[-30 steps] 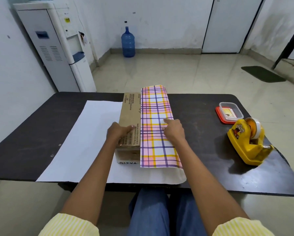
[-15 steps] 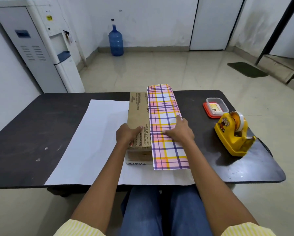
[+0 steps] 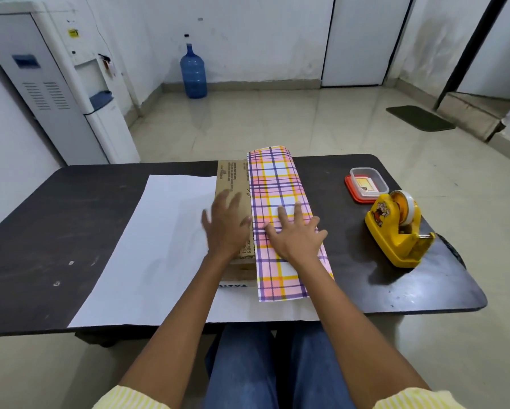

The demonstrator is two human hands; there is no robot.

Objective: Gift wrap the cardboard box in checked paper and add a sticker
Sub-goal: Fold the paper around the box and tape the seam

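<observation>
Dark desk (image 3: 56, 231), tiled room. Mid-wrap: flattening checked paper (image 3: 277, 184) onto cardboard box (image 3: 231, 178) with right grip (image 3: 298, 237) spread wide; left grip (image 3: 227, 228) wide over bare cardboard. Next, likely: folding the other side over.

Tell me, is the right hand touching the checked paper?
Touching. The head view shows the right hand lying flat on the checked paper, fingers spread, where it covers the cardboard box.
</observation>
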